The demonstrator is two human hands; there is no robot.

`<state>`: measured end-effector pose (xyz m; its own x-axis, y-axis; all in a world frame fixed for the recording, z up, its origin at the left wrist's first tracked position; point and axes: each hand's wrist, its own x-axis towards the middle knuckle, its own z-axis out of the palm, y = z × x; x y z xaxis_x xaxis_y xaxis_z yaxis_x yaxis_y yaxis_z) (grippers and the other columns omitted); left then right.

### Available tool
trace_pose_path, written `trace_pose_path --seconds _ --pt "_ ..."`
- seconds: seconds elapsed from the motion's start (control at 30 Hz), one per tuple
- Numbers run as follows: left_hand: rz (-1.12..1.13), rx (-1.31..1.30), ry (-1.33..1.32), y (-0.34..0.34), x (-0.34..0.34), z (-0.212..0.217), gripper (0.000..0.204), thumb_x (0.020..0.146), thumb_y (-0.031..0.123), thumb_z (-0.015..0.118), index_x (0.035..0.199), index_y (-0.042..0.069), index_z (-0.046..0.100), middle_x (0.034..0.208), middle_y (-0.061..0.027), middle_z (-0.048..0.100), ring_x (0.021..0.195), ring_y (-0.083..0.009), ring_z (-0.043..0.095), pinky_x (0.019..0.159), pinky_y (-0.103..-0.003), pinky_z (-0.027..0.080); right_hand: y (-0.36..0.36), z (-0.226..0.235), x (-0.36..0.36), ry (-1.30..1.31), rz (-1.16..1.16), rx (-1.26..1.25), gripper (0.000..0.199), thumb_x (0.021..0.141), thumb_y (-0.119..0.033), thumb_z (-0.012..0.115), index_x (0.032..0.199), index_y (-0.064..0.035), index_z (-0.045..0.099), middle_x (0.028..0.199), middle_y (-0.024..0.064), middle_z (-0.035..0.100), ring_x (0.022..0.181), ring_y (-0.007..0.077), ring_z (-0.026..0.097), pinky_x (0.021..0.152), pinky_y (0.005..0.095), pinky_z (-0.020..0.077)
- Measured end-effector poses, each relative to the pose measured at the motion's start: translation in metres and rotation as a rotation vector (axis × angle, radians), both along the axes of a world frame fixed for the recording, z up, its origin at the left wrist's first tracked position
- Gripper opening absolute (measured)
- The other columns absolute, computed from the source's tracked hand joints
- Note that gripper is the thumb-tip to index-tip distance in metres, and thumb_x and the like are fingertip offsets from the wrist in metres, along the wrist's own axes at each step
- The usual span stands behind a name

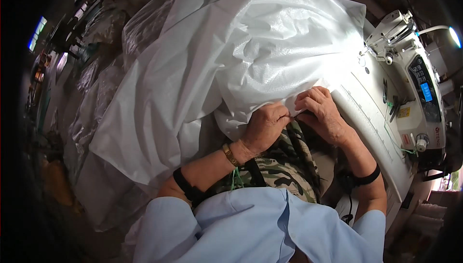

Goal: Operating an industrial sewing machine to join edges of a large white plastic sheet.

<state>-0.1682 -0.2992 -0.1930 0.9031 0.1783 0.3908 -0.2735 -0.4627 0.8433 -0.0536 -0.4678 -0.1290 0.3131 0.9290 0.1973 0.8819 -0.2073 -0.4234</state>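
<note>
Sewing machine [424,87] at 3 o'clock on white surface [382,159]; white woven-plastic sheet [193,65] drapes 9-to-1 o'clock. Left fingers [282,111], right fingers [308,102] pinch near edge, centre; rest looks loose, stitching can't tell.

Large white woven-plastic-looking sheet [193,60], upper centre: finely textured, glossy | white boxy sewing machine [425,108], right: smooth, semi-gloss | light-blue cloth shirt [231,222], bottom: matt | gold-toned metallic-looking wristband [230,155], centre: shiny
</note>
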Motion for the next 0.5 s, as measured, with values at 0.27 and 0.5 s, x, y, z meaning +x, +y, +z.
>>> trace_pose_path --seconds 0.27,0.5 --pt "-0.031 0.047 0.037 0.0024 -0.0016 0.0039 0.010 0.082 0.004 0.071 0.081 0.000 0.062 0.077 -0.0132 0.058 0.074 -0.0318 0.061 0.067 -0.040 0.047 0.0017 0.0010 -0.0022 0.011 -0.013 0.007 0.023 0.079 -0.005 0.075 0.092 -0.0116 0.057 0.102 0.0023 0.059 0.103 0.0224 0.056 0.104 0.0406 0.0353" --pt "-0.037 0.055 0.025 0.0035 -0.0014 0.0034 0.008 0.081 0.003 0.072 0.083 0.000 0.064 0.075 -0.0114 0.058 0.069 -0.0289 0.059 0.065 -0.038 0.047 0.0005 0.0007 -0.0017 0.019 -0.010 0.025 0.023 0.078 -0.004 0.075 0.090 -0.0114 0.056 0.101 0.0019 0.059 0.101 0.0223 0.056 0.103 0.0405 0.0356"
